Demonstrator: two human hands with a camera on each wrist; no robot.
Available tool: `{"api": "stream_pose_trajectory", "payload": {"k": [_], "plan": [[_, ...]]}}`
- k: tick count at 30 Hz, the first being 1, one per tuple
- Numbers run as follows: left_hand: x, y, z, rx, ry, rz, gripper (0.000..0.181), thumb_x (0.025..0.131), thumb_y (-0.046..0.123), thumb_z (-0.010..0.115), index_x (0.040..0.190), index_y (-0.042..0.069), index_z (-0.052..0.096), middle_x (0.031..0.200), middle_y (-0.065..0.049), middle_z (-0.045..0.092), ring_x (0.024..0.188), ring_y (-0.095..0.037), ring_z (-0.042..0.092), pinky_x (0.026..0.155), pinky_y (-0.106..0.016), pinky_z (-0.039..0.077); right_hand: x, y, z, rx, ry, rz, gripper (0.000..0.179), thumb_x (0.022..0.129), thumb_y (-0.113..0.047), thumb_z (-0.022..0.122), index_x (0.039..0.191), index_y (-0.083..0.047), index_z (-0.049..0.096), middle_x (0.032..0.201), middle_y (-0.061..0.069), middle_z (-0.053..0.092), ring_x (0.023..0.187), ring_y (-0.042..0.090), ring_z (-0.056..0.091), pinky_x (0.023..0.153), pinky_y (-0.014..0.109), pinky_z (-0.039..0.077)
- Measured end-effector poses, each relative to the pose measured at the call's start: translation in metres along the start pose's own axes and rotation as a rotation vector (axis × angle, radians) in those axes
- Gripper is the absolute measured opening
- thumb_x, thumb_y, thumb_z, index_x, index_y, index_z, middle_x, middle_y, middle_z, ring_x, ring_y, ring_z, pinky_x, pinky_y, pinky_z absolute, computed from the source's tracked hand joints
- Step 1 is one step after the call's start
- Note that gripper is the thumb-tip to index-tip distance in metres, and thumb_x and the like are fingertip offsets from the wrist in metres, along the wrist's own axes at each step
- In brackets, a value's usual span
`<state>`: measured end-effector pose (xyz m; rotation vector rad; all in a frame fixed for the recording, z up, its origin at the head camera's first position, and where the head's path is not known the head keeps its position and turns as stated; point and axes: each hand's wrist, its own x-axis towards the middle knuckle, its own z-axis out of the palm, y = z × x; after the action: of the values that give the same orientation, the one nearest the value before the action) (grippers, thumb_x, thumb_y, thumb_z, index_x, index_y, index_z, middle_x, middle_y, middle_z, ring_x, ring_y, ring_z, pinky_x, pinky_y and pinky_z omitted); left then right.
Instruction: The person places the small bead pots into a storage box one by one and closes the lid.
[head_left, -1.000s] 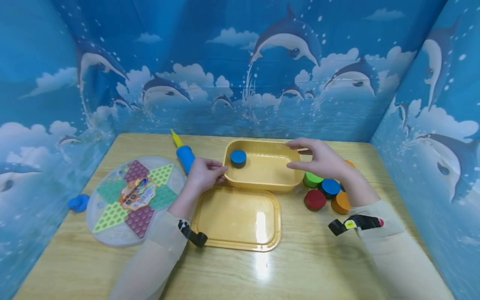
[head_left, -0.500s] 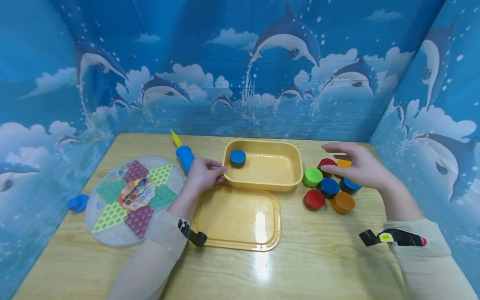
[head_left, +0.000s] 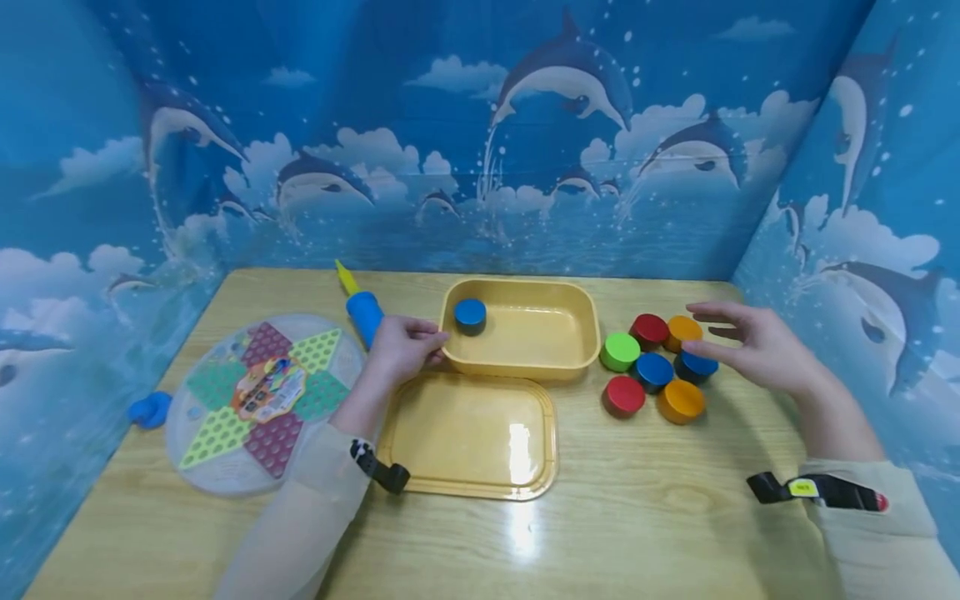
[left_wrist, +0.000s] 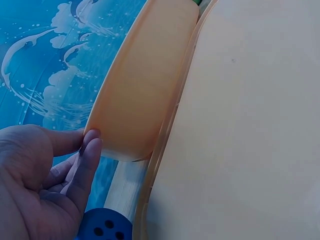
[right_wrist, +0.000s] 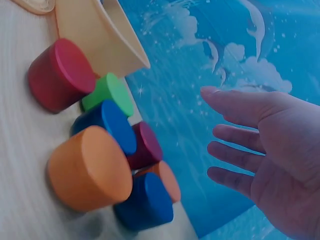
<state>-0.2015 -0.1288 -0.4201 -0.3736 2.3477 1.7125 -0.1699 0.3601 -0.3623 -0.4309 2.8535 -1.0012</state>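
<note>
My left hand (head_left: 405,350) pinches the left rim of a yellow plastic box (head_left: 540,333) between thumb and fingers; the left wrist view shows this grip (left_wrist: 65,170) at the box's end. Inside the box, toward the left, sits one blue round block (head_left: 470,313). To the right of the box stands a cluster of round blocks: red (head_left: 624,396), green (head_left: 620,352), orange (head_left: 682,402) and blue (head_left: 652,372) ones. With fingers spread and nothing held, my right hand (head_left: 768,350) hovers at the cluster's right side, its thumb tip close to the rightmost blue block (head_left: 696,367).
A flat yellow lid (head_left: 465,442) lies in front of the box. Left of it is a round star-patterned checkers board (head_left: 262,400), with a blue pump with a yellow tip (head_left: 365,317) behind. A small blue object (head_left: 150,410) lies at the far left. Dolphin-print curtains enclose the table.
My right hand has moved right, from over the box's right end to the right side of the block cluster. The left hand keeps its grip on the box rim.
</note>
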Motion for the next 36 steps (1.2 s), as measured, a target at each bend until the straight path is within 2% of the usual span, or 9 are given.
{"api": "stream_pose_trajectory", "payload": {"k": [1,3,6,10,19,24,31,36], "plan": [[0.0,0.0,0.0,0.002,0.002,0.001,0.028,0.1,0.015,0.077,0.119,-0.005,0.072,0.101,-0.019,0.074,0.077,-0.022,0.076,0.074,-0.036,0.067,-0.002,0.003,0.001,0.0,0.0,0.008,0.061,0.101,-0.029,0.077,0.15,-0.001,0.055,0.15,0.025,0.054,0.131,0.053,0.054,0.107,0.057,0.052],[0.0,0.0,0.0,0.009,0.002,0.001,0.027,0.1,0.015,0.077,0.119,-0.004,0.073,0.101,-0.019,0.074,0.078,-0.023,0.076,0.074,-0.036,0.067,-0.005,0.008,0.003,0.006,-0.001,0.036,0.062,0.101,-0.031,0.077,0.151,-0.001,0.055,0.15,0.025,0.054,0.131,0.052,0.054,0.104,0.042,0.057],[0.001,0.001,0.001,0.024,0.003,-0.003,0.027,0.1,0.017,0.077,0.118,-0.003,0.073,0.101,-0.018,0.074,0.079,-0.023,0.076,0.074,-0.037,0.067,-0.011,0.019,0.006,0.019,-0.007,0.069,0.065,0.101,-0.034,0.077,0.151,0.0,0.054,0.151,0.025,0.054,0.131,0.052,0.054,0.094,0.014,0.054],[0.0,0.001,0.001,0.035,0.003,-0.012,0.027,0.101,0.018,0.077,0.119,-0.002,0.073,0.102,-0.018,0.074,0.081,-0.024,0.077,0.075,-0.037,0.067,-0.015,0.036,0.011,0.037,-0.007,0.066,0.066,0.101,-0.033,0.077,0.151,0.003,0.052,0.149,0.029,0.054,0.13,0.053,0.054,0.087,0.003,0.046],[0.001,0.0,0.0,0.017,0.001,-0.017,0.027,0.101,0.017,0.077,0.12,-0.002,0.073,0.103,-0.018,0.073,0.081,-0.023,0.076,0.075,-0.037,0.067,-0.018,0.059,0.023,0.068,0.011,0.103,0.071,0.1,-0.03,0.078,0.152,0.006,0.048,0.147,0.032,0.054,0.129,0.051,0.055,0.084,0.001,0.046],[0.0,0.001,0.0,0.016,0.0,-0.014,0.028,0.101,0.017,0.077,0.12,-0.003,0.073,0.103,-0.019,0.073,0.08,-0.023,0.076,0.076,-0.038,0.067,-0.018,0.065,0.028,0.095,0.012,0.146,0.076,0.099,-0.033,0.08,0.152,0.008,0.046,0.146,0.033,0.053,0.127,0.052,0.057,0.08,0.004,0.05],[0.0,0.001,0.0,0.023,0.005,-0.013,0.027,0.101,0.017,0.077,0.119,-0.002,0.073,0.102,-0.018,0.073,0.079,-0.022,0.076,0.075,-0.036,0.067,-0.016,0.074,0.034,0.07,-0.016,0.178,0.079,0.097,-0.039,0.081,0.15,0.008,0.048,0.146,0.034,0.053,0.126,0.052,0.059,0.082,0.003,0.047],[0.0,0.001,-0.001,0.018,-0.003,-0.004,0.028,0.101,0.017,0.077,0.12,-0.004,0.072,0.102,-0.019,0.074,0.078,-0.022,0.076,0.075,-0.037,0.067,-0.015,0.079,0.038,0.07,-0.002,0.177,0.075,0.097,-0.037,0.081,0.149,0.008,0.05,0.144,0.033,0.055,0.123,0.052,0.061,0.085,0.01,0.054]]}}
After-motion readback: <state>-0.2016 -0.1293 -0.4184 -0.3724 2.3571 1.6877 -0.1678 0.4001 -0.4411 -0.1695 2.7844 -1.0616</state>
